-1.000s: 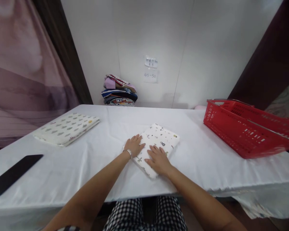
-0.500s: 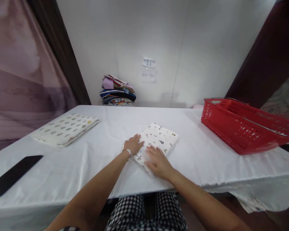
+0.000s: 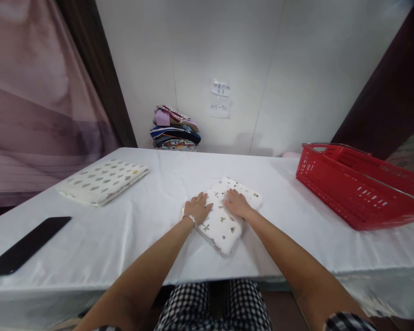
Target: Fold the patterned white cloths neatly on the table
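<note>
1. Since the earlier frames the right hand (image 3: 237, 203) has slid from the near end of the folded patterned cloth (image 3: 224, 216) up to its far half, while the left hand (image 3: 198, 208) has stayed at the cloth's left edge.
2. The folded patterned cloth lies on the worktop (image 3: 158, 230) at its middle, set at a slant, straight ahead of the person.
3. Grip: both hands lie flat, fingers spread and pressed down on the cloth, closed on nothing. The left wrist wears a bracelet (image 3: 192, 218).
4. Risk, as a judgement: the near end of the cloth is now uncovered, so its folded layers could spring up or creep apart. The smooth white covering looks slippery; a sideways push could skid the whole bundle or wrinkle the sheet under it.
5. Surface: a long worktop under a white sheet, lightly creased. A second folded cloth (image 3: 102, 181) with a heart print lies well apart at the far left, and a flat black object (image 3: 27, 245) sits near the left front edge. A red basket (image 3: 355, 188) stands at the right.
6. Room: a pale panelled wall carries two paper labels (image 3: 220, 98). A stack of folded fabrics (image 3: 175, 128) rests against it behind the worktop. A mauve curtain (image 3: 31, 101) hangs at left.
</note>
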The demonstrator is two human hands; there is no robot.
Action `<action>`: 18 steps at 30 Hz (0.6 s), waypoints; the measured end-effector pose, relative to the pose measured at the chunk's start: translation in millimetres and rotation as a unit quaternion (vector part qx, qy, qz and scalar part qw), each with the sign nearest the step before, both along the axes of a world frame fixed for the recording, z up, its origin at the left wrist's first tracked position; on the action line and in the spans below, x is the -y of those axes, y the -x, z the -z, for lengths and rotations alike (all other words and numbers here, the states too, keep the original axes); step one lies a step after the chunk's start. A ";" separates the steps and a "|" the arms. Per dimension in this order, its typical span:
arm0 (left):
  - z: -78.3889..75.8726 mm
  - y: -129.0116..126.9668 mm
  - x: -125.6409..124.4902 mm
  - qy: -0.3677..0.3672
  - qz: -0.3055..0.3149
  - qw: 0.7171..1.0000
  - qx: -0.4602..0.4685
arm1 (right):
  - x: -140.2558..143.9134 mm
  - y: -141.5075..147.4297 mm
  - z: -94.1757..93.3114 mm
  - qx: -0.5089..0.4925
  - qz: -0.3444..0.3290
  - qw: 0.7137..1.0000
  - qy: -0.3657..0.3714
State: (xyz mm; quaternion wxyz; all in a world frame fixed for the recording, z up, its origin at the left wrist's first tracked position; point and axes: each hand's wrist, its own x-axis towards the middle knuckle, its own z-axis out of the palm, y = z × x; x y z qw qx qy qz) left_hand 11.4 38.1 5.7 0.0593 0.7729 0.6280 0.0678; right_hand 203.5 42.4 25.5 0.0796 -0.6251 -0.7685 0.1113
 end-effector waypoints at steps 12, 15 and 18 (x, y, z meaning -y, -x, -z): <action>8.5 1.0 3.4 -0.046 0.002 0.999 0.015 | -77.5 43.5 28.1 0.028 0.007 0.999 -0.017; 10.4 0.4 2.3 -0.049 0.002 0.999 0.024 | -80.2 42.5 31.0 0.028 0.000 1.000 -0.007; 10.1 -0.4 1.9 -0.045 -0.001 0.999 0.030 | -80.9 42.0 28.3 0.028 -0.002 1.000 0.001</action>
